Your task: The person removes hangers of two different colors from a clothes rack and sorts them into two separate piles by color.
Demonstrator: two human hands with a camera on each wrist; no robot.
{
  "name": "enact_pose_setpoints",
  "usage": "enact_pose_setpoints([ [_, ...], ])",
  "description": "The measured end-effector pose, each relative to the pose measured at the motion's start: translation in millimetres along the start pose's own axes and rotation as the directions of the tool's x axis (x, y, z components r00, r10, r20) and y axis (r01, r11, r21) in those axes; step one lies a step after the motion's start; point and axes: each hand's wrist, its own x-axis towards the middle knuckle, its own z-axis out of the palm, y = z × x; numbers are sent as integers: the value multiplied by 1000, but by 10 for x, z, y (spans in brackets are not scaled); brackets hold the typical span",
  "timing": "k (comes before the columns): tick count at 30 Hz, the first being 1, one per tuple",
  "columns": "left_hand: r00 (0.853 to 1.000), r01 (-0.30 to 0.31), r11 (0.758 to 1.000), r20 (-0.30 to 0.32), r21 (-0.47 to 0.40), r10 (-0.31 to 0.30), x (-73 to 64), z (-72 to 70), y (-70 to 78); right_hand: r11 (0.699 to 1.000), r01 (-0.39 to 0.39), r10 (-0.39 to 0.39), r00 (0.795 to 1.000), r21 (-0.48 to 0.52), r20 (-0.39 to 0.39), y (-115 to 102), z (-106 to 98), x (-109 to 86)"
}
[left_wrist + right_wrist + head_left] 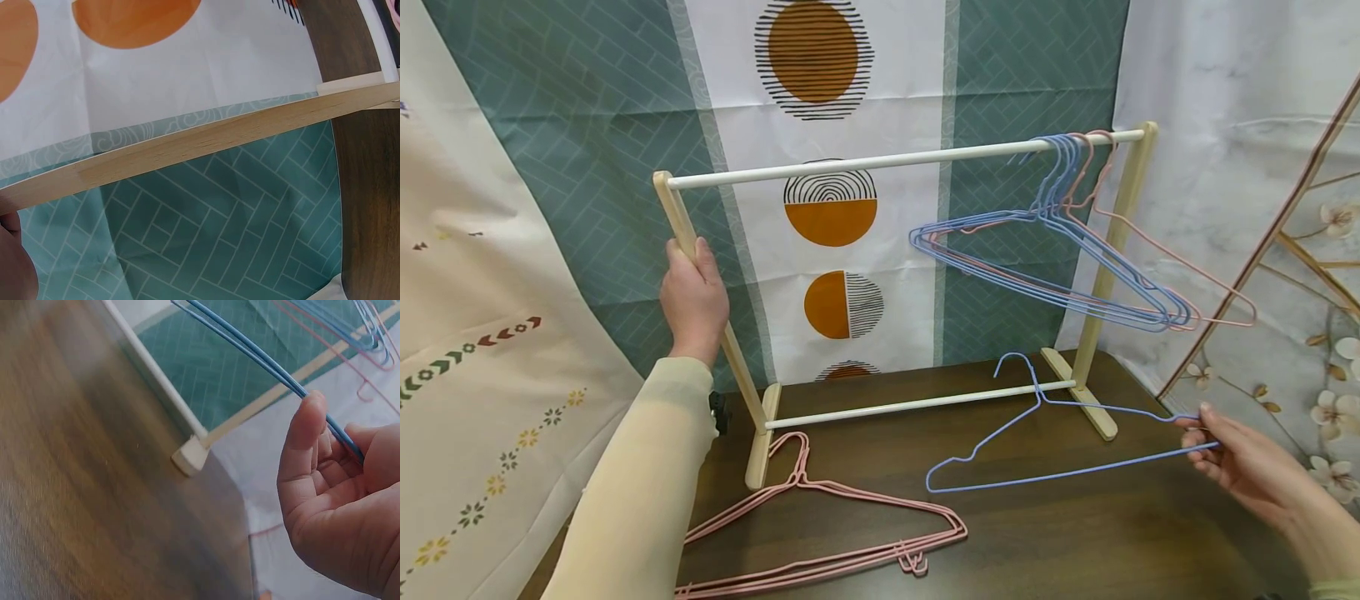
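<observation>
My left hand (695, 300) grips the left wooden upright (206, 140) of a clothes rack, just below its white top rail (865, 163). In my right hand (1247, 467), a blue wire hanger (1075, 474) is pinched by its right corner. It is held over the table in front of the rack, its hook upward and to the left. Several blue hangers (1051, 212) and a few pink ones (1180, 257) hang bunched at the rail's right end. In the left wrist view, only part of the left hand (15, 262) shows.
A small stack of pink hangers (880, 498) lies on the dark wooden table (1037, 542) at front left. The rack's lower white bar (880, 409) joins two wooden feet (1093, 412). Patterned cloths (1030, 50) hang behind and at both sides.
</observation>
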Motion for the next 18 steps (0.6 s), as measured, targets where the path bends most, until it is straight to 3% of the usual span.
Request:
enact_pose_setpoints([
  [7,1000,-6,1000,-8,1,6,18,-2,26,1000,-25,25,1000,16,4,58,-173,-80],
  [18,1000,-9,1000,-13,9,9,19,-5,27,996,-94,93,994,-8,-64,142,-341,-210],
])
